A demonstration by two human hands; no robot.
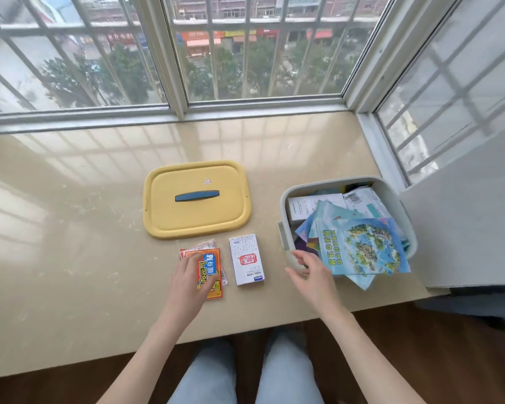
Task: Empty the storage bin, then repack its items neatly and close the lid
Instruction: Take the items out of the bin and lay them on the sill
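Grey storage bin at worktop right, mostly full; yellow lid off. Left hand flat on orange packets, seemingly pressing; right hand open, empty, at bin rim. Lift leaflets out stacked.

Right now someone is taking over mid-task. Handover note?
Left hand: open, resting on the orange packets.
Right hand: open, empty, at the bin's near corner.
Lid: off, lying on the sill left of the bin.
Done: packets and white box are out on the sill.
Left: take out the map leaflets, boxes and papers in the bin, then repack and close the lid.
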